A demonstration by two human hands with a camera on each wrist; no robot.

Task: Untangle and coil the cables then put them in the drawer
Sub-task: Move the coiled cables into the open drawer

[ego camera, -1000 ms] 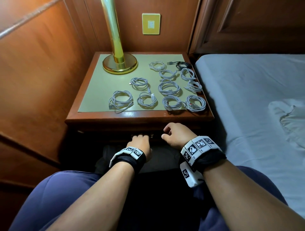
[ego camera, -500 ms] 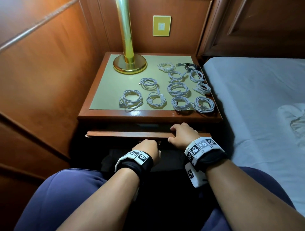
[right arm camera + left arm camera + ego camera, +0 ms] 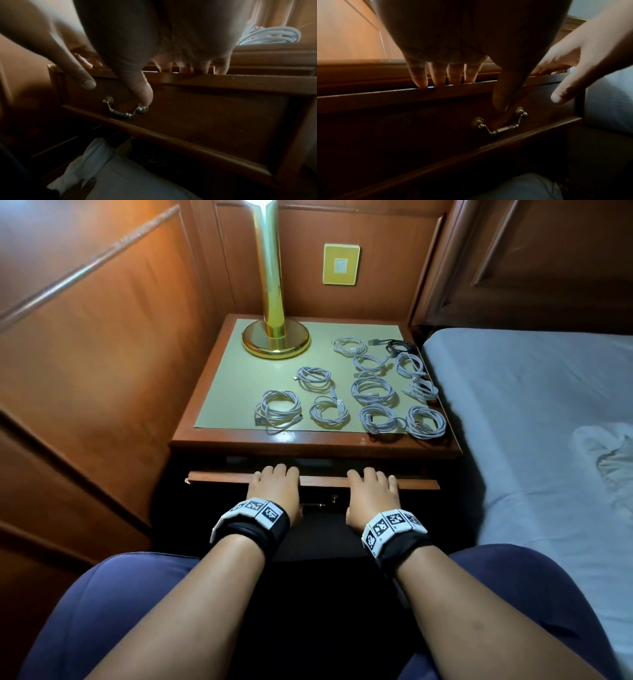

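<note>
Overhead, gripped the drawer top edge, both hands; coiled cables across nightstand's right half. Left wrist: fingers hooked over edge, thumb by handle. Right wrist: likewise hooked, thumb at handle.

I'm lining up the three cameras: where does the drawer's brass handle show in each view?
Head: brass handle low in the centre, dim, between the two wrists.
Left wrist: centre-right, below the left hand's thumb.
Right wrist: left of centre, at the right hand's thumb tip.
Shared landmark: the drawer's top edge, with both hands' fingers hooked over it.
</note>
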